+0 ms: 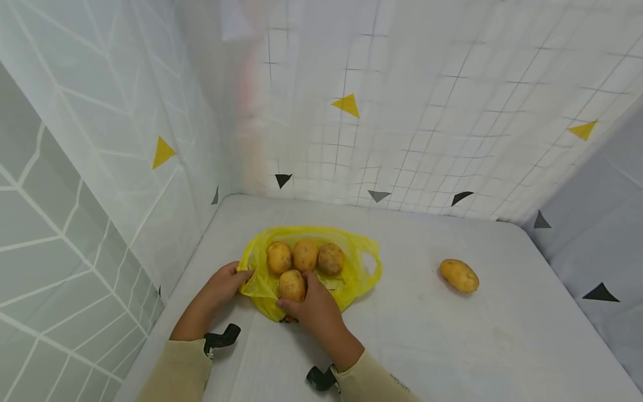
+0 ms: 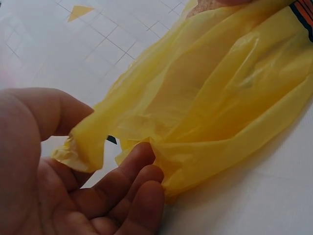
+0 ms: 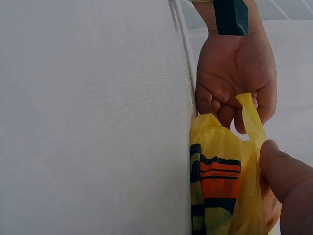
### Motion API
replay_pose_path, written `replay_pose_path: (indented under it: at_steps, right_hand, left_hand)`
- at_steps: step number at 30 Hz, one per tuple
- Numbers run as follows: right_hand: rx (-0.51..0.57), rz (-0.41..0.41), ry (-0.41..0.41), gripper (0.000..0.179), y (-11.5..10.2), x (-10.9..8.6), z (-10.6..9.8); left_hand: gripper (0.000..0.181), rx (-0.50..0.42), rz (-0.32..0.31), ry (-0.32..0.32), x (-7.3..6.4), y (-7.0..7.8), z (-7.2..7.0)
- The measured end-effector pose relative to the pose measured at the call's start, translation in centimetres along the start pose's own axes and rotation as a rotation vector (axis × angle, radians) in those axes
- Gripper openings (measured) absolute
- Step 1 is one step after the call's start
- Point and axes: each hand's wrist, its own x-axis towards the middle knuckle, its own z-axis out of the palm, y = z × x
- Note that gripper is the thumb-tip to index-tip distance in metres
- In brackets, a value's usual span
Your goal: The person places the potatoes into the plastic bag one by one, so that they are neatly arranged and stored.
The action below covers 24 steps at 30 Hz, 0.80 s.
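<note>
A yellow plastic bag [image 1: 355, 251] lies on the table with its mouth spread open upward. Three potatoes [image 1: 305, 255] sit in a row toward the back of the bag. In front of them, my right hand [image 1: 321, 310] grips another potato [image 1: 291, 286] between thumb and fingers, at the bag's near edge. My left hand [image 1: 222, 286] holds the bag's left handle [image 2: 88, 142], which runs between thumb and curled fingers in the left wrist view. On the right, the other handle loop [image 1: 373, 267] lies loose. The bag's printed front [image 3: 220, 181] shows in the right wrist view.
One more potato [image 1: 459, 276] lies apart on the white-covered table [image 1: 417, 340], well to the right of the bag. Pale patterned sheets [image 1: 422, 111] rise behind the table and along both sides.
</note>
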Motion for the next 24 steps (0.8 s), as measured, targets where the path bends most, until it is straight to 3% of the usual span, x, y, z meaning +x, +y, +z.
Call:
replay_pose_path:
  at_steps: [8,15,24]
  right_hand:
    - [0.035,0.002,0.002,0.093,-0.2,-0.4,-0.3]
    - [0.046,-0.01,0.074,0.088,-0.4,-0.5,-0.8]
    - [0.106,0.07,0.12,0.089,-0.8,-0.6,-2.5]
  left_hand:
    - [0.039,-0.004,0.015,-0.005,-0.1,0.0,0.0]
    - [0.036,0.005,0.029,-0.008,-0.2,0.3,-0.2]
    - [0.036,0.002,0.024,-0.005,-0.2,0.4,-0.2]
